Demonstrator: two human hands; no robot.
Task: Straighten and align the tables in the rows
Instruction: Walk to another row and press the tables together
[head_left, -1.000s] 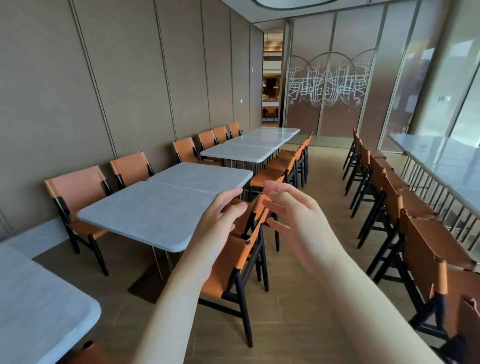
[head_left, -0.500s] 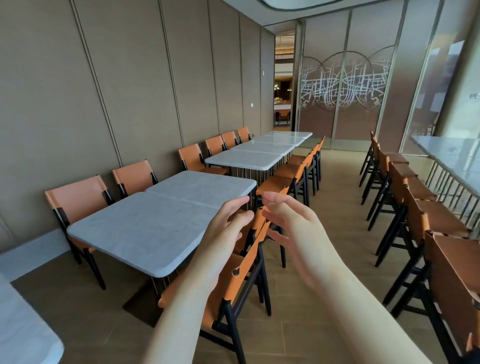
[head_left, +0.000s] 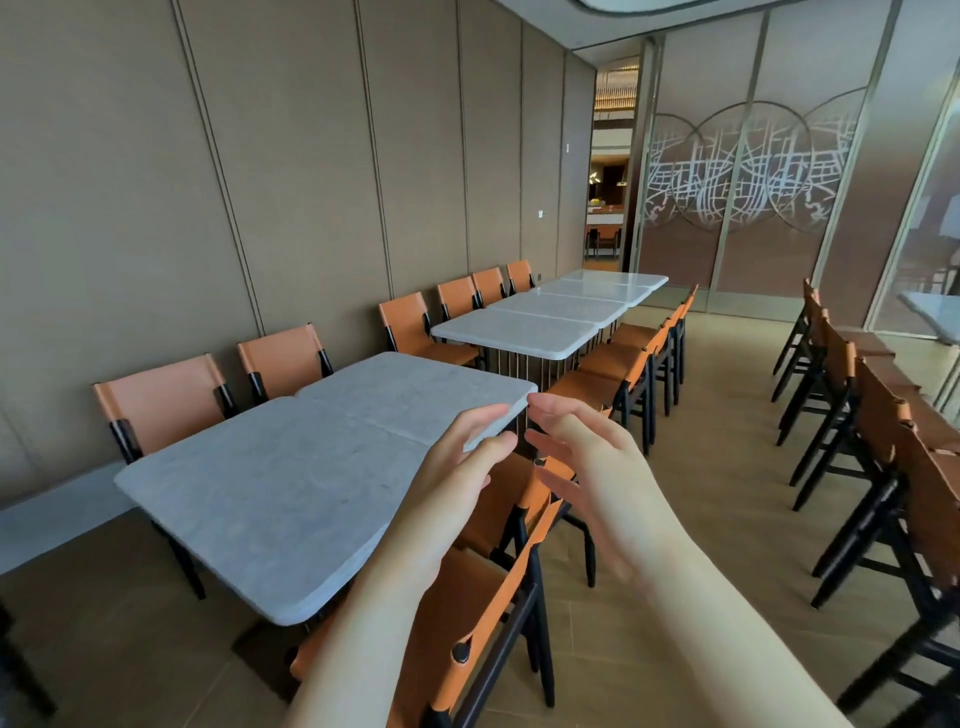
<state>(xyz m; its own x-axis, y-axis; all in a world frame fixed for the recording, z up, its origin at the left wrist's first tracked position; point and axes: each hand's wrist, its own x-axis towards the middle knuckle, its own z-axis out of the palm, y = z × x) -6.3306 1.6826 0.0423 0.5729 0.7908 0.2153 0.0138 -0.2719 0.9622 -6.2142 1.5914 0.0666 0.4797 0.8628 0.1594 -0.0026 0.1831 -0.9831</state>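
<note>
While both hands hover open, gripping nothing | left hand (head_left: 457, 478), right hand (head_left: 597, 467) near counter (head_left: 291, 478) edge | chair (head_left: 483, 613) at 6 o'clock (close) could snag your push.

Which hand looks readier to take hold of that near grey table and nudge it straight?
Probably the left hand: its fingers overlap the table edge, though contact is unclear. The right hand hovers beside the corner, above a chair.

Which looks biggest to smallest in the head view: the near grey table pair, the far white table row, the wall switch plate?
1. Near grey table pair, largest, though nearness inflates it.
2. Far white table row; true size relative to the pair is unsure.
3. Wall switch plate, smallest by far.
</note>
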